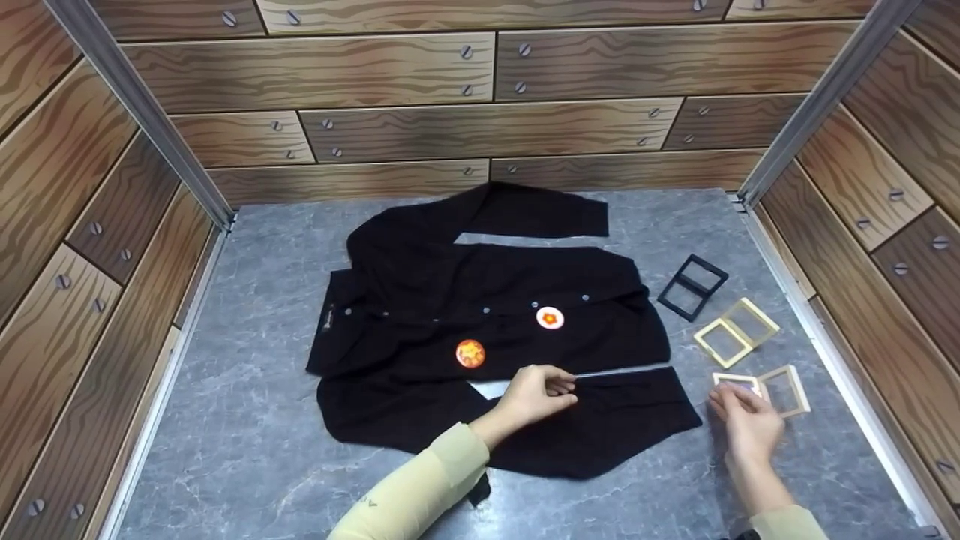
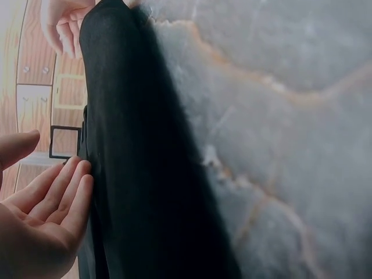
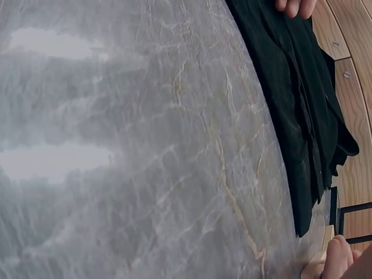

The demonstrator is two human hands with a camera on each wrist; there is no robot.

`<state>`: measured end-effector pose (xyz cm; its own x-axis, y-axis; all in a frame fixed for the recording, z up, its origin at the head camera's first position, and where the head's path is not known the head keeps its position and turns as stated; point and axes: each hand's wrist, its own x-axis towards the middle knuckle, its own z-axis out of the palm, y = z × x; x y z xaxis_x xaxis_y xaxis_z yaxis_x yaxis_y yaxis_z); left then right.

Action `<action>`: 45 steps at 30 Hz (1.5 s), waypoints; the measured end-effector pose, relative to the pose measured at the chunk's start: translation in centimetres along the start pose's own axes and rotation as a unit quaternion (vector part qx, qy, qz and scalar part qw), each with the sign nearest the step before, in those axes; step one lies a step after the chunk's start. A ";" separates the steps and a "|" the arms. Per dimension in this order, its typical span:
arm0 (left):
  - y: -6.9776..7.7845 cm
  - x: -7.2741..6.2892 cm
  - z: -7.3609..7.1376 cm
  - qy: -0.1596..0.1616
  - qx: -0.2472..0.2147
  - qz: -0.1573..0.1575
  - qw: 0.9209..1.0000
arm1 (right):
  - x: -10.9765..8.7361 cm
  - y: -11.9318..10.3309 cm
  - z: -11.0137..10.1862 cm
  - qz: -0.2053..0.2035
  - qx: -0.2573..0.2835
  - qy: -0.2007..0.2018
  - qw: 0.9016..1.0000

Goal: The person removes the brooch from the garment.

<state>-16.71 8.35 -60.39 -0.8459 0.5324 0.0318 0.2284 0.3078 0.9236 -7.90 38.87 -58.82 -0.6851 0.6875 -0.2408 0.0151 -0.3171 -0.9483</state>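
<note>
A black long-sleeved button shirt (image 1: 510,277) lies spread out, its collar to the left. Two round patches sit on its front: an orange one (image 1: 470,353) and a white one with a red flower (image 1: 550,318). My left hand (image 1: 536,394) hovers at the near sleeve (image 1: 600,442), fingers relaxed; in the left wrist view its fingers (image 2: 58,197) look straight beside the black cloth. My right hand (image 1: 750,427) has its fingertips on the left half of an opened cream frame (image 1: 786,390), where something purplish shows. I cannot tell whether those fingers pinch it.
Behind the cream frame lie an opened yellow frame (image 1: 726,341) and an opened black frame (image 1: 691,286). The grey marbled tabletop (image 1: 247,315) is bounded by wood-patterned walls (image 1: 390,135) at the back and both sides, with metal rails (image 1: 847,427) along the edges.
</note>
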 end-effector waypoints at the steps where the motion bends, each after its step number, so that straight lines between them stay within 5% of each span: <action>1: 0.0 0.0 0.0 0.001 0.000 -0.001 1.000 | 0.0 0.0 0.1 0.002 0.000 -0.006 1.000; 45: -1.1 -1.1 -1.7 0.020 -0.013 -0.008 1.000 | -1.6 0.9 3.7 0.045 -0.060 -0.127 0.989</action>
<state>-16.85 6.05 -60.82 -0.8678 0.4959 0.0319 0.2029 0.2949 0.9337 -9.48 35.10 -58.56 -0.8379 0.4685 -0.2799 0.1603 -0.2790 -0.9468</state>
